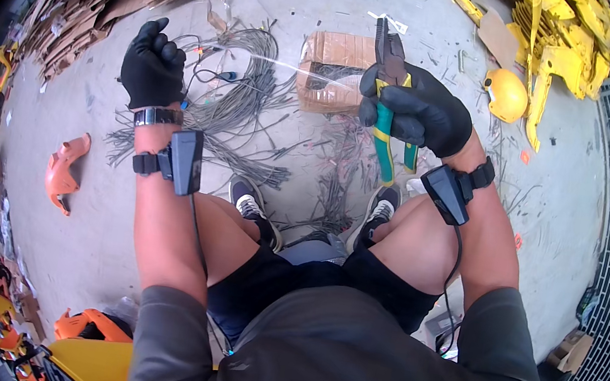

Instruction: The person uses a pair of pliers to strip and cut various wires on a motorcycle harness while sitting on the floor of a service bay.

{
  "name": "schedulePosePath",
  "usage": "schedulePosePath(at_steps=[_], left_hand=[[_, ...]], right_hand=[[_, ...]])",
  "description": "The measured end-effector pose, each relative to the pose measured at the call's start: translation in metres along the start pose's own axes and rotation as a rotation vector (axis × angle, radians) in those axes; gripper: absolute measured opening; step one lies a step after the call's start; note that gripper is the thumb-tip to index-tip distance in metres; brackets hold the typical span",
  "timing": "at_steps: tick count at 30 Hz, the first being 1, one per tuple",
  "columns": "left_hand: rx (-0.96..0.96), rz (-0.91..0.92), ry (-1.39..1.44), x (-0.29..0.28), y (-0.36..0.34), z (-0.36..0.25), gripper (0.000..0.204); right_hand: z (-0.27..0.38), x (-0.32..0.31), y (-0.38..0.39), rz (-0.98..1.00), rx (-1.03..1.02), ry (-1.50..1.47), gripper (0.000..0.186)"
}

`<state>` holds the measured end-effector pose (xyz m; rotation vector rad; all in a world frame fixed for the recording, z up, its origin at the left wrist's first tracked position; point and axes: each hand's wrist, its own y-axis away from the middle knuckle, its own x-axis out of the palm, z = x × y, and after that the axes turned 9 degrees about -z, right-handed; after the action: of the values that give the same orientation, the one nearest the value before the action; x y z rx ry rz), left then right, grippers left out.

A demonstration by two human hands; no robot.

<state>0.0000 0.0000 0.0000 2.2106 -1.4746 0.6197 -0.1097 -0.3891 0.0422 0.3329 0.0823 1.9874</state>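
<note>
seen from the wearer's head: a taped cardboard box [324,100] lies on a grey concrete floor in front of a seated person. the right hand [421,115], in a black glove, is raised at the box's right edge in this view, fingers clamped around green-and-yellow pliers [384,116], their metal nose pointing away from the person. the left hand [155,64], also gloved, is raised well to the left of the box, fingers curled together in a loose fist; whether it grips anything cannot be told. a thin pale strand [291,66] crosses from the box's left side to its front; its ends are unclear. grey cables [222,116] sprawl left of the box, and wire scraps [342,149] are strewn on its near side. beyond it to the left are stacked cardboard sheets [113,0]; to its right, a rounded yellow piece [505,95].
</note>
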Motion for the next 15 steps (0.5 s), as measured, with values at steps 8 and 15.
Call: schedulePosePath(at_steps=[8, 15], left_hand=[[0.059, -0.187, -0.085, -0.022, -0.012, -0.011, 0.022], [0.043, -0.283, -0.033, -0.037, -0.018, -0.018, 0.021]], right_hand=[[-0.003, 0.0, 0.003, -0.065, -0.023, -0.005, 0.038], [-0.006, -0.001, 0.004, -0.096, 0.02, -0.066, 0.037]])
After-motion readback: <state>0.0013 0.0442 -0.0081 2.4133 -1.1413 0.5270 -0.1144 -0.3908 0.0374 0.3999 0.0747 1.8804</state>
